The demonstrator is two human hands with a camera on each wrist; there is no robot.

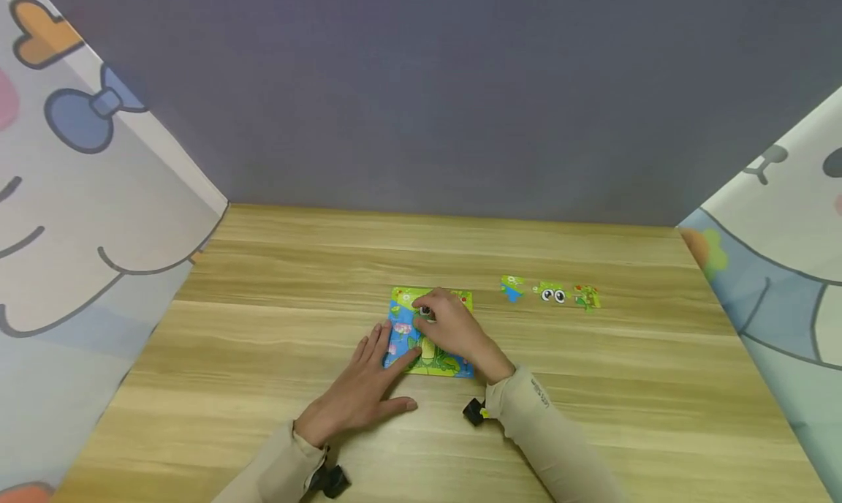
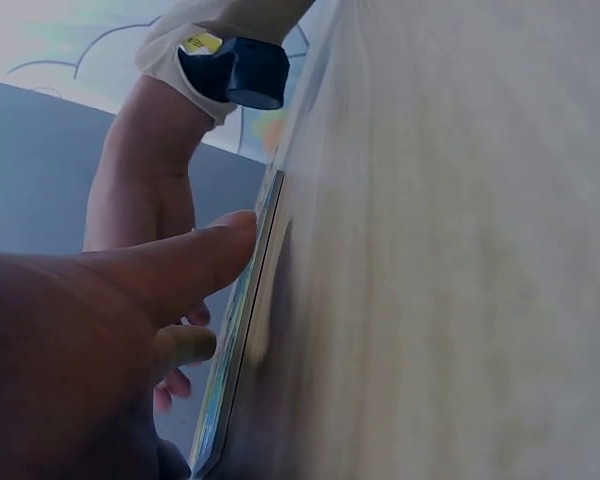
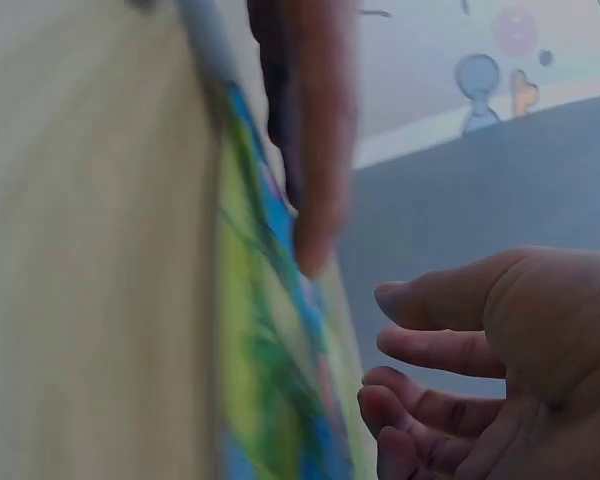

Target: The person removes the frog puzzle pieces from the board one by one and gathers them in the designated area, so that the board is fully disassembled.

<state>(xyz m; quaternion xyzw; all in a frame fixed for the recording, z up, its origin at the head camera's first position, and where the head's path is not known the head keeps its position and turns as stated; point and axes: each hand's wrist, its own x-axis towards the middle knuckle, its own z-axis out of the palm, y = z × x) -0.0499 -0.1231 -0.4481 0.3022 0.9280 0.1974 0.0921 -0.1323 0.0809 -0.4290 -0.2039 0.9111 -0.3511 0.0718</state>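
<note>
A flat jigsaw puzzle board with a green and blue cartoon picture lies on the table. My left hand lies at its left side with straight, spread fingers, the index fingertip over the lower part of the picture. Above the upper part is my right hand, its fingers loosely bent. A gap shows between its thumb and fingers in the right wrist view, with nothing between them. A printed eye shows on the board beside these fingers; the hand hides some of the picture.
Right of the board lie a blue and green puzzle piece, a piece with two big eyes and a green piece with red spots. A grey wall rises behind the wooden table; cartoon-printed panels flank it.
</note>
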